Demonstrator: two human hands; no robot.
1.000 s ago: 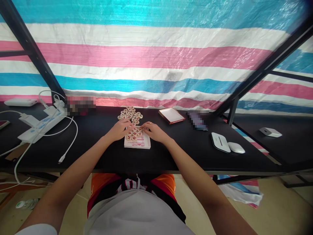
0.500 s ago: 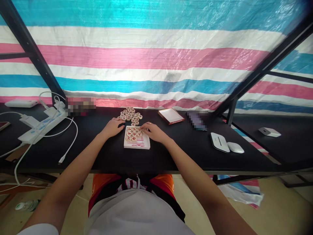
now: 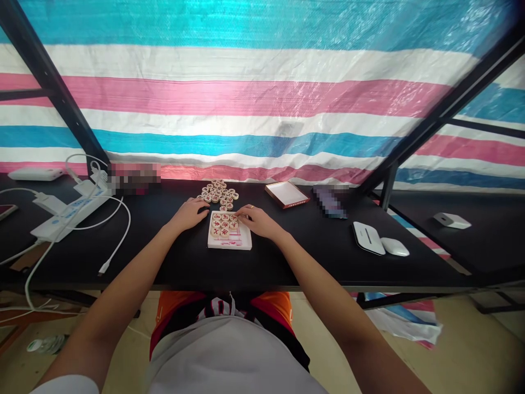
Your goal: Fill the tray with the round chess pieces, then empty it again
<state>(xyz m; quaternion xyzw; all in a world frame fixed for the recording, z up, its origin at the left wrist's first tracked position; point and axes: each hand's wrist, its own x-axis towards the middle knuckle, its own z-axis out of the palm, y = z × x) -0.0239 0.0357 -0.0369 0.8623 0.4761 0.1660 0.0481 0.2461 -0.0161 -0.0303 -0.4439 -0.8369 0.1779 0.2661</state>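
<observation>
A shallow white box [image 3: 244,242] sits on the black desk in front of me. Inside, several round xiangqi pieces [image 3: 225,225] with red characters fill the back and left parts; a printed pink pattern shows at front right. My left hand [image 3: 189,213] lies on the desk just left of the box, thumb apart from the fingers, holding nothing. Over the box's back right corner is my right hand [image 3: 255,220], its outstretched fingertips touching the piece there. Behind the box lies a loose heap of more xiangqi pieces [image 3: 217,192].
An open box lid [image 3: 287,194] lies back right, near a blurred phone-like object [image 3: 330,202]. Farther right are a white case [image 3: 368,238] and a white mouse [image 3: 395,247]. A power strip [image 3: 74,210] with white cables occupies the left. A striped tarp [image 3: 246,98] hangs behind.
</observation>
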